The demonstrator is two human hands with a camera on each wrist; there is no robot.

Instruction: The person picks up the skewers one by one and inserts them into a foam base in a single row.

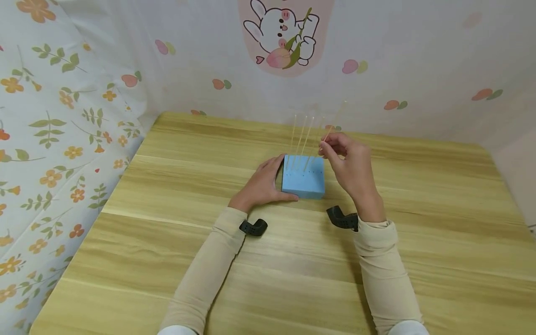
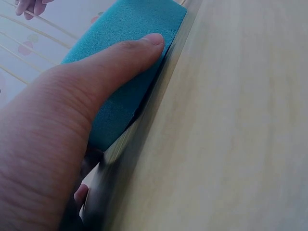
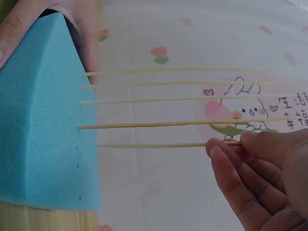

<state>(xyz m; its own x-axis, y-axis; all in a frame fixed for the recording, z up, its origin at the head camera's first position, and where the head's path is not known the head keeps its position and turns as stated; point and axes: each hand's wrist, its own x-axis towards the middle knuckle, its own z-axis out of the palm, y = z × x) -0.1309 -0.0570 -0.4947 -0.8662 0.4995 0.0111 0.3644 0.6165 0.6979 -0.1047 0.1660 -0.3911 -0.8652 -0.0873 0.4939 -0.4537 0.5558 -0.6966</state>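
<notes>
A blue foam block [image 1: 303,179] rests on the wooden table, with several thin bamboo skewers [image 3: 187,124] standing in a row in its top. My left hand [image 1: 264,184] grips the block from its left side, the thumb [image 2: 130,55] lying along the near face and the fingers toward the back. Thumb and fingertips of my right hand [image 3: 260,173] pinch another skewer [image 3: 159,145] beside the row. Its pointed end faces the block; whether it touches the foam I cannot tell. Small holes [image 3: 78,166] dot the top of the block.
The wooden table [image 1: 167,242] runs up to a white patterned curtain [image 1: 188,56] behind the block. Another flowered cloth [image 1: 50,153] hangs at the left. Black wrist mounts [image 1: 342,217] sit on both wrists, over beige sleeves.
</notes>
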